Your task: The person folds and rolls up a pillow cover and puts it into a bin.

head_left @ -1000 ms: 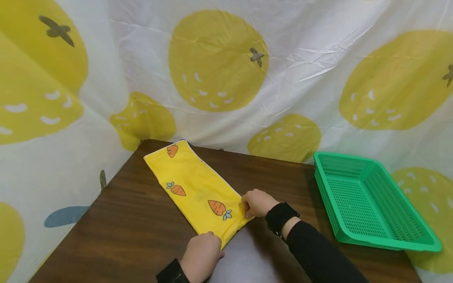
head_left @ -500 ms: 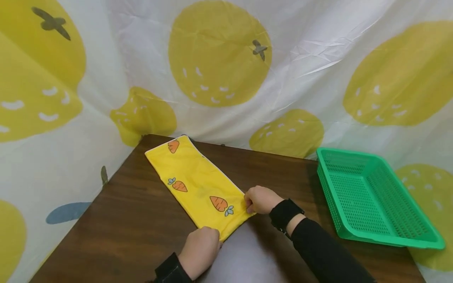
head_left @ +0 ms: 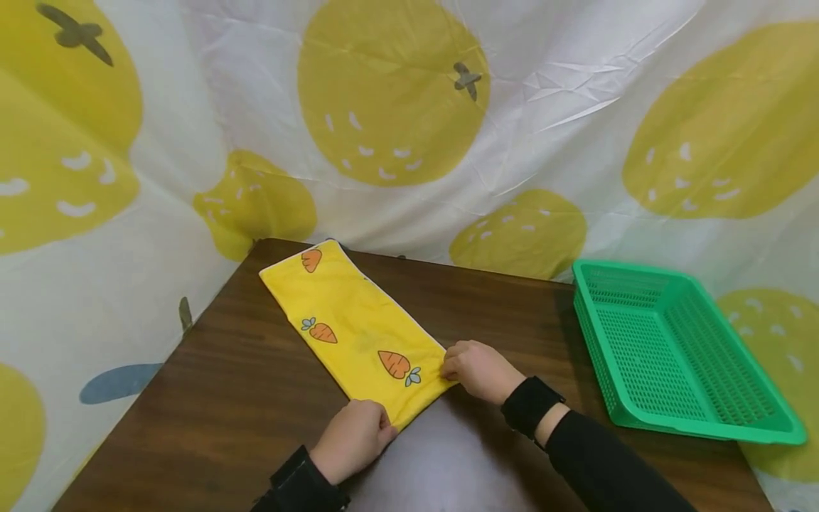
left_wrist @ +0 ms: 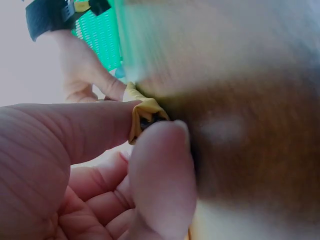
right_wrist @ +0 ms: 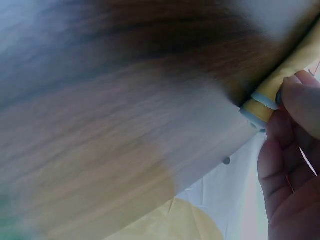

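Note:
A yellow cloth (head_left: pixel 348 316) printed with carrots and edged in white lies as a long folded strip, slanting from the back left of the table towards me. At its near left corner, my left hand (head_left: pixel 358 435) pinches the edge between thumb and forefinger. In the left wrist view the folded layers of cloth (left_wrist: pixel 147 107) show between the fingertips, with a dark patch inside. My right hand (head_left: pixel 481 371) grips the near right corner. The right wrist view has thumb and fingers closed on the cloth's corner (right_wrist: pixel 264 100), its pale edging poking out.
On the right of the brown wooden table (head_left: pixel 224 419) stands a green plastic basket (head_left: pixel 595 348) with slotted sides. A white curtain (head_left: pixel 550 128) with large yellow fruit prints hangs behind and to the left of the table.
The cloth's near edge lies straighter than before. My left hand has shifted slightly left and turned so its thumb shows. Both hands keep hold of the corners, and the head view has tilted a little.

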Demonstrator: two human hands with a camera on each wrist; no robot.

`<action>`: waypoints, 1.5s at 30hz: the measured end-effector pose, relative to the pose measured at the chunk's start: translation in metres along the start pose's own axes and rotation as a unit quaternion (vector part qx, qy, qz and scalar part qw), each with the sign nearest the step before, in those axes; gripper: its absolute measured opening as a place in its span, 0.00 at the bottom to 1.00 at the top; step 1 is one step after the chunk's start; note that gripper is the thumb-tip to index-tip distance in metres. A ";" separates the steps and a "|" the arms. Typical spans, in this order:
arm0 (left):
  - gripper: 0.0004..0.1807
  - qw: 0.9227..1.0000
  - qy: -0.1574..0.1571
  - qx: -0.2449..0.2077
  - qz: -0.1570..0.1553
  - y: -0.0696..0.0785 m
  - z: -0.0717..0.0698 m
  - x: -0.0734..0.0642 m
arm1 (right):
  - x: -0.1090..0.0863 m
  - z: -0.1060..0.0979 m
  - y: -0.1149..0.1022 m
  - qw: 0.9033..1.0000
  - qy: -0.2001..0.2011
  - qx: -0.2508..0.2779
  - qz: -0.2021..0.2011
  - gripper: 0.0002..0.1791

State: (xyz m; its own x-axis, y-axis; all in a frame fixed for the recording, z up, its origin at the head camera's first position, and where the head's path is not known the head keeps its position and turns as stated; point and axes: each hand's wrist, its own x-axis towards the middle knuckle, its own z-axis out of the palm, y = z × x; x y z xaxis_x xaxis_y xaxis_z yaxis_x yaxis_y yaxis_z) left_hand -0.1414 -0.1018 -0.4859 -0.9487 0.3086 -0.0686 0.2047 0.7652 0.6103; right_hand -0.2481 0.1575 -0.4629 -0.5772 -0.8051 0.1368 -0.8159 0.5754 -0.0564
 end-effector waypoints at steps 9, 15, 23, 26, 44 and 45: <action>0.21 0.999 -0.032 -0.013 -0.028 -0.023 0.009 0.011 | -0.006 -0.001 0.003 0.998 -0.051 0.023 0.010 0.18; 0.21 0.998 -0.046 -0.044 -0.027 -0.021 -0.001 0.007 | 0.000 0.001 0.007 0.999 -0.034 -0.014 -0.001 0.16; 0.20 0.998 -0.040 -0.043 -0.021 -0.024 0.000 0.008 | 0.014 -0.014 0.014 0.989 -0.093 0.083 0.081 0.07; 0.21 0.998 -0.043 -0.046 -0.017 -0.024 -0.001 0.007 | 0.025 -0.016 0.016 0.975 -0.136 0.124 0.124 0.05; 0.22 0.998 -0.039 -0.038 -0.026 -0.022 0.000 0.004 | 0.054 -0.009 0.013 0.953 -0.184 0.110 0.214 0.12; 0.22 0.998 -0.038 -0.036 -0.029 -0.020 0.000 0.003 | 0.055 -0.009 0.014 0.953 -0.185 0.110 0.213 0.13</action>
State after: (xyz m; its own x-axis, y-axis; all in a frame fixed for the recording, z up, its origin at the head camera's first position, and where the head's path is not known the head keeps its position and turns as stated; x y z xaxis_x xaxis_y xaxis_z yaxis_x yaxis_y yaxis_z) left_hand -0.1487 -0.1167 -0.4983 -0.9370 0.3087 -0.1634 0.1292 0.7410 0.6589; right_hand -0.2908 0.1223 -0.4470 -0.7965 -0.5243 -0.3012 -0.4689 0.8501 -0.2398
